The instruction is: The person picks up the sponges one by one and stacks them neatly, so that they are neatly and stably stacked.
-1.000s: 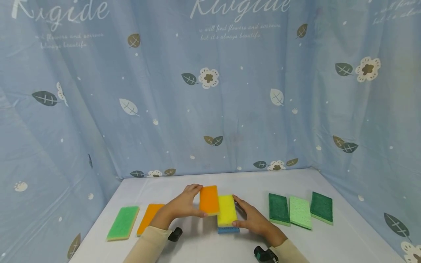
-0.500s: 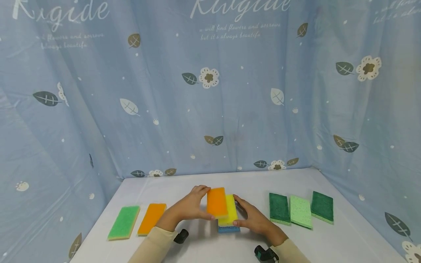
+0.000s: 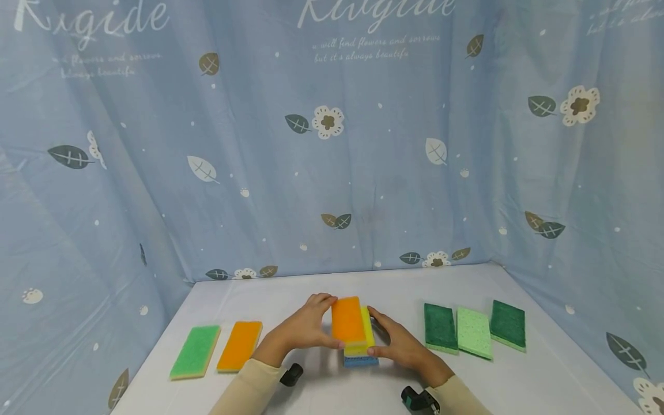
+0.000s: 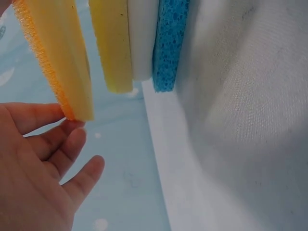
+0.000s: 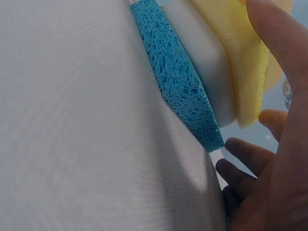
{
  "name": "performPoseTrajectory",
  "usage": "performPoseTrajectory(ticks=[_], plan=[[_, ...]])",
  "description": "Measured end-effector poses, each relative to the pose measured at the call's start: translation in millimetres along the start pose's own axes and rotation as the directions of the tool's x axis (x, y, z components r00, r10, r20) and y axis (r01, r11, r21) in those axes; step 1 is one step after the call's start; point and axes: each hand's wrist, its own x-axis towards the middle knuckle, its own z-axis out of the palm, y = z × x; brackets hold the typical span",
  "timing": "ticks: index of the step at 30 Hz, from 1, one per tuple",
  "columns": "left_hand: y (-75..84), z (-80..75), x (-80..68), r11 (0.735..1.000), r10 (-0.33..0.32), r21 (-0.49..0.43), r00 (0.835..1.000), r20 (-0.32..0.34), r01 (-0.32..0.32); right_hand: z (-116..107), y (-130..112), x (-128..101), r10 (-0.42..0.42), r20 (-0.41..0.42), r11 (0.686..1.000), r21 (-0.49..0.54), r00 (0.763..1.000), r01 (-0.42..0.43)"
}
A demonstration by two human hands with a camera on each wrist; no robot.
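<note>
My left hand (image 3: 306,326) pinches an orange sponge (image 3: 349,320) with a pale yellow underside by its two ends. In the left wrist view, a gap shows between this orange sponge (image 4: 53,53) and a yellow sponge (image 4: 113,48) below it. The yellow sponge tops a stack: a white sponge (image 4: 143,38) lies under it, and a porous blue sponge (image 4: 168,48) at the bottom rests on the table. My right hand (image 3: 402,344) holds the yellow sponge at its ends between thumb and forefinger; its other fingers (image 5: 245,154) sit near the stack's far end.
On the left lie a green sponge (image 3: 195,351) and another orange sponge (image 3: 240,346). To the right are a dark green sponge (image 3: 440,327), a light green sponge (image 3: 474,332) and a second dark green sponge (image 3: 508,324). A blue patterned curtain (image 3: 332,173) surrounds the white table (image 3: 321,397).
My left hand has carried the orange sponge to the right, so it now covers most of the yellow sponge from above. The right hand has stayed in place at the stack.
</note>
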Motion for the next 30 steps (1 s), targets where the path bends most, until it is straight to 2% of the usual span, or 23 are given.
performPoseTrajectory(ticks=[8, 14, 22, 30], plan=[[5.1, 2.5, 5.3, 1.000, 0.022, 0.010, 1.000, 0.012, -0.022, -1, 1, -1, -0.009, 0.003, 1.000, 0.008, 1.000, 0.009], [4.8, 6.3, 8.2, 0.999, 0.048, 0.019, 0.999, 0.004, -0.048, -2, 1, 0, -0.023, 0.007, 0.998, 0.064, 1.000, 0.023], [8.8, 7.3, 10.4, 0.999, 0.040, 0.018, 0.999, 0.010, -0.040, -3, 4, -1, -0.088, -0.005, 0.989, 0.115, 0.996, 0.088], [8.3, 11.9, 11.7, 0.999, 0.031, 0.020, 0.999, 0.011, -0.031, -3, 3, -3, -0.098, -0.011, 0.982, 0.160, 0.995, 0.098]])
